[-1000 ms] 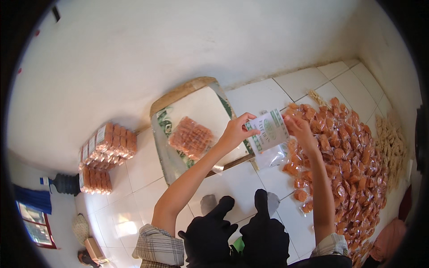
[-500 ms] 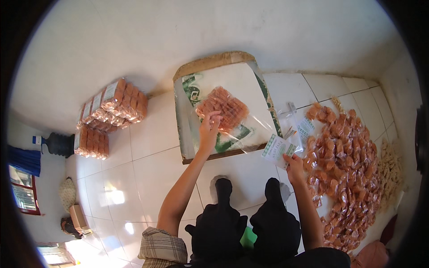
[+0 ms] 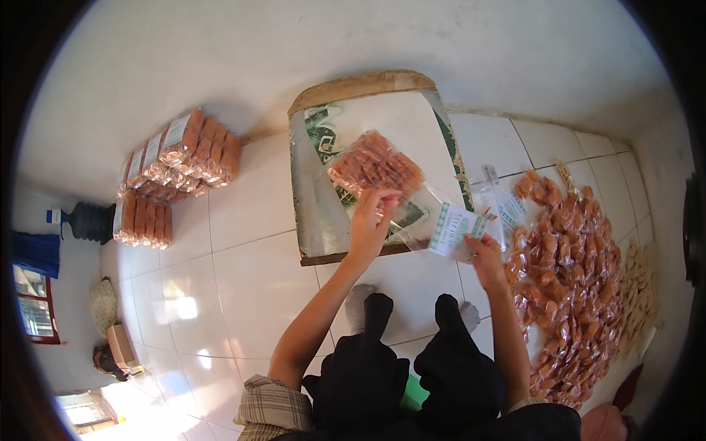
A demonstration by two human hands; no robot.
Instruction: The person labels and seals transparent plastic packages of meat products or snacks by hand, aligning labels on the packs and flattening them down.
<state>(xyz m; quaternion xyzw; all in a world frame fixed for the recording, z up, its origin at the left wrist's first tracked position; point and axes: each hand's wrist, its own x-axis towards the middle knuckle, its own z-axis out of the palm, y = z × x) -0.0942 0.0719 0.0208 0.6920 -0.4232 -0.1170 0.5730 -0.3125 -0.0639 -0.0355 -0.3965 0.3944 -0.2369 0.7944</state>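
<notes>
The left hand (image 3: pixel 370 219), curled, grip unclear, needed lightness against the plastic-wrapped orange-brown square pack (image 3: pixel 376 163) beyond it, while the right hand (image 3: pixel 485 257) pinched a rectangular white-and-green card (image 3: pixel 451 229).

I monitor one head-worn fisheye view, facing down: left hand (image 3: pixel 373 220) and right hand (image 3: pixel 485 259) near, floor (image 3: pixel 257 294) beyond.

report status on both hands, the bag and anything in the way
Left hand at near edge of clear bag of orange pieces. Right hand gripping green-and-white card. Bag on white-topped stand. No obstacle seen between bag and card.
</notes>
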